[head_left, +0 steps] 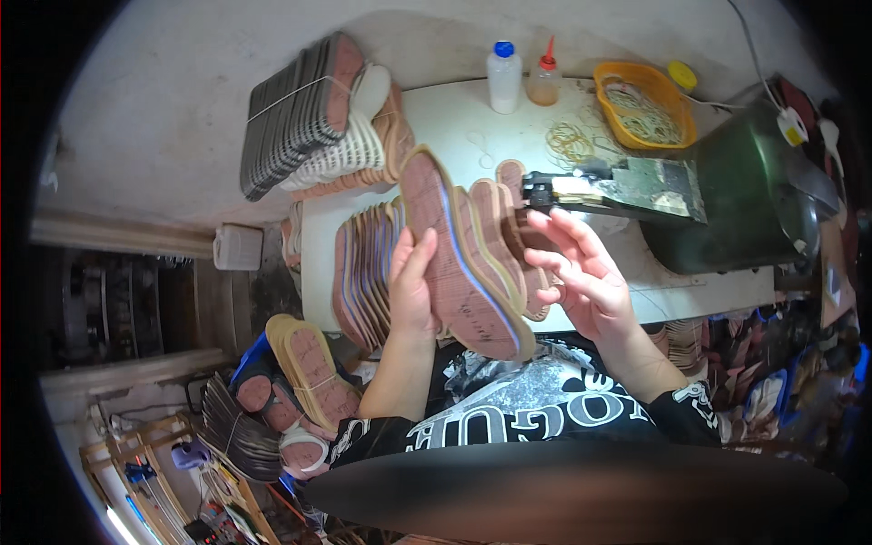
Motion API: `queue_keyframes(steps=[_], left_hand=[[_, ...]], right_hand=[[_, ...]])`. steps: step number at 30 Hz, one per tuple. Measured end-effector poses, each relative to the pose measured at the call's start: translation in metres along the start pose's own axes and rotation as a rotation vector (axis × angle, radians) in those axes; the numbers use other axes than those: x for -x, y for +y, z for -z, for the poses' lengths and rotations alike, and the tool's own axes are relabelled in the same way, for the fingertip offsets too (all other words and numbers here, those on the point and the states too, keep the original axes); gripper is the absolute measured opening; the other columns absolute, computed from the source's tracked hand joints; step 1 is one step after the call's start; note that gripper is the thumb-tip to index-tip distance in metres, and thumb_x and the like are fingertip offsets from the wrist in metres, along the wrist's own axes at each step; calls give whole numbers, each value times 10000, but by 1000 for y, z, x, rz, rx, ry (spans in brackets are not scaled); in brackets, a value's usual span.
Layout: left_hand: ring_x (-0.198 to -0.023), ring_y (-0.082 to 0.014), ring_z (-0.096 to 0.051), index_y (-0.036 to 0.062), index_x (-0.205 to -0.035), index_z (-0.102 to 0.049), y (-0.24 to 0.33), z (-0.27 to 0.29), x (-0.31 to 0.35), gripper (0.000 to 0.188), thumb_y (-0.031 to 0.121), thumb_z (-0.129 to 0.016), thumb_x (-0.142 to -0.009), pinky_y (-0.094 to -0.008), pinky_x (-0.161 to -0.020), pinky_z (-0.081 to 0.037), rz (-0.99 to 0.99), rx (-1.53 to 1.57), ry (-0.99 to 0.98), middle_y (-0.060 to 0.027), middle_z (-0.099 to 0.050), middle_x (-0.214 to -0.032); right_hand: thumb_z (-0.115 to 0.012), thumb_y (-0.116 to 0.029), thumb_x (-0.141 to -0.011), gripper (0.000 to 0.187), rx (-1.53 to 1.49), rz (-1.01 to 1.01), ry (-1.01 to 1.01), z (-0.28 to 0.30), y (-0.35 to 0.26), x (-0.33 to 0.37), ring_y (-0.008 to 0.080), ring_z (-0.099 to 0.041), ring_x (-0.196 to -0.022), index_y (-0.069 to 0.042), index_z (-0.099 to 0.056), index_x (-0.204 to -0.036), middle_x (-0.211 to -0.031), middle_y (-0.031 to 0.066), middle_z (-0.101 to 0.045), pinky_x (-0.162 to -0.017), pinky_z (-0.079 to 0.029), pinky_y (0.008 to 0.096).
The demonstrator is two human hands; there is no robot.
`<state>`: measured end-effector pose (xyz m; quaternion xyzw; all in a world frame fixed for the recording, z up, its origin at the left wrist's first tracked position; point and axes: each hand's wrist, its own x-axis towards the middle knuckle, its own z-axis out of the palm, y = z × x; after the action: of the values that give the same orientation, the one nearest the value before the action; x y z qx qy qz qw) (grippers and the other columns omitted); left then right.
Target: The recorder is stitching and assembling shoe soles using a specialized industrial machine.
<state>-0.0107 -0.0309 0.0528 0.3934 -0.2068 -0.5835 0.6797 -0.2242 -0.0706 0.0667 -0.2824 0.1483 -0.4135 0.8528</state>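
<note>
My left hand [413, 286] is wrapped round the side of a shoe insole [450, 245], thumb lying on its face. The insole is brownish-pink with a blue and tan edge and dark handwriting near the heel; it tilts upright over the table's near edge. More insoles [488, 213] show just behind it; whether my left hand grips any of them too is unclear. To the right, my right hand [590, 277] is raised with its fingers apart and nothing in them. It is close below the tip of a green machine arm [627, 191]. A row of standing insoles [363, 272] is left of my left hand.
Tied stacks of grey and white insoles [300, 113] rise at the back left. A white bottle [504, 80], a red-tipped bottle [544, 84], loose rubber bands [569, 143] and an orange basket [677, 111] line the back. The machine's green body [727, 191] takes up the right.
</note>
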Motion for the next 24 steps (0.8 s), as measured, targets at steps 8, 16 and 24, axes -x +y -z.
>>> queue_keyframes(steps=[8,16,24], left_hand=[[-989,-175,-618,4,-1234,-464,-12,5,5,309,131,-462,-952,-313,-865,-504,-138,-73,32,-114,-606,-1136],[-990,-172,-613,-17,-1234,-464,-11,13,4,320,103,-489,-938,-310,-875,-492,-298,-259,95,-121,-604,-1145],[-1025,-141,-564,-22,-1197,-499,-10,18,-2,301,78,-555,-919,-288,-933,-420,-353,-412,106,-100,-593,-1161]], right_hand=[[-368,187,-714,704,359,390,-339,-2,-17,8,240,-481,-1191,-7,-334,-1390,-1518,190,-104,-825,-570,367],[-487,168,-813,550,528,495,-215,-4,-19,12,166,-553,-1006,-10,-412,-1328,-1481,211,-153,-660,-594,268],[-537,-153,-942,455,253,411,-84,8,-22,12,200,-552,-976,19,-376,-1331,-1475,192,-176,-501,-584,235]])
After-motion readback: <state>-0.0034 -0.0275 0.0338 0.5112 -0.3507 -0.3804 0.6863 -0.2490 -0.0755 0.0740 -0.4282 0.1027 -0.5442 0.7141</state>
